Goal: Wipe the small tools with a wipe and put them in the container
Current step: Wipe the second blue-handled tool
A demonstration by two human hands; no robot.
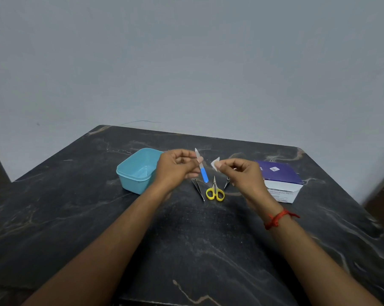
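Observation:
My left hand (177, 167) holds a nail file (202, 168) with a blue handle, blade pointing up, above the dark marble table (186, 239). A short way to its right, my right hand (241, 175) pinches a small white wipe (215, 164), apart from the file. On the table below lie yellow-handled scissors (215, 191), metal tweezers (198, 188) to their left, and another small metal tool (227, 183) partly hidden by my right hand. The light blue container (138, 171) stands open to the left, partly behind my left hand.
A purple and white box of wipes (279, 182) sits at the right of the table. A grey wall rises behind the table's far edge. A red thread is tied around my right wrist.

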